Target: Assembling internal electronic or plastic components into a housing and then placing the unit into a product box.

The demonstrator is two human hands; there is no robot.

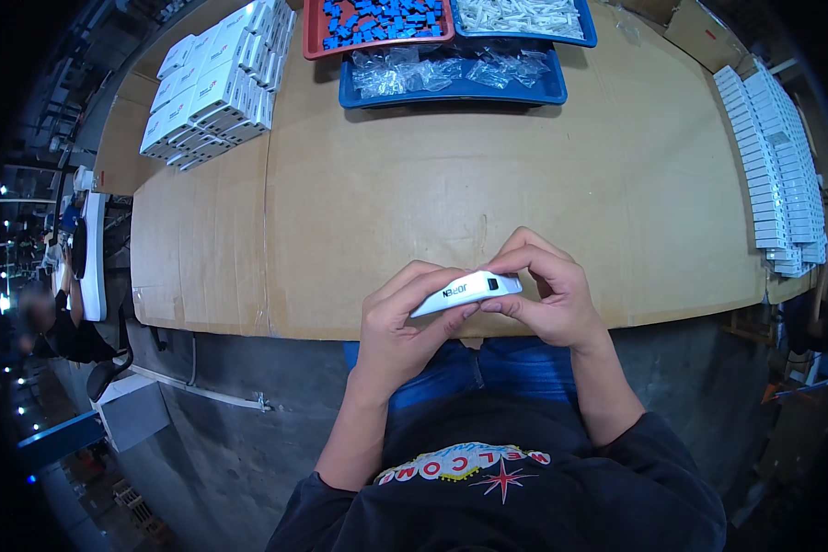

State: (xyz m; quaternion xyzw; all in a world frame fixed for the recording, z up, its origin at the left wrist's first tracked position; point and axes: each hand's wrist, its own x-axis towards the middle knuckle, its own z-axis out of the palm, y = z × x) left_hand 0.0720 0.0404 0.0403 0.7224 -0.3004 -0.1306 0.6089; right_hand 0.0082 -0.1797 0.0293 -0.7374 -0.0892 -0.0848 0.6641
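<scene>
Dark printed shirt (561, 506) nearest, jeans (529, 368) beyond. Left hand (400, 317) grips one end of a small white box (465, 293) between thumb and fingers; right hand (557, 294) pinches the other end. Box tilted, above the near part of the cardboard-covered table (377, 202). Farther back: red tray (311, 32), blue pieces (382, 23) inside.

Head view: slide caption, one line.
Left hand and right hand hold a small white box above a brown cardboard-covered table; red and blue plastic trays beyond.
</scene>
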